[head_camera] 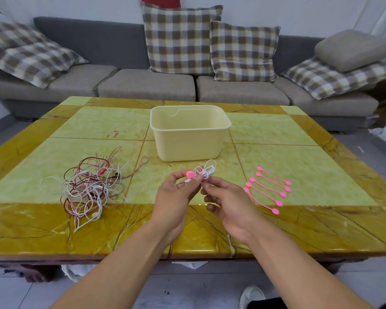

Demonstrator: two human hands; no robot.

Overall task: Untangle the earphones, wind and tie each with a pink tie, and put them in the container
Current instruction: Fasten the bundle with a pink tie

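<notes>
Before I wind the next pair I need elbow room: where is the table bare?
Bare: the green tiles left of the cream plastic container, beyond the tangled heap of earphone cords, and the tiles right of the container, above the row of pink silicone ties. Crowded: the near left by the tangle and the near right by the ties.

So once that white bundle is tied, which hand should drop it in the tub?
Probably the right hand: it pinches the wound white earphones just before the container, while the left hand holds the pink tie.
</notes>
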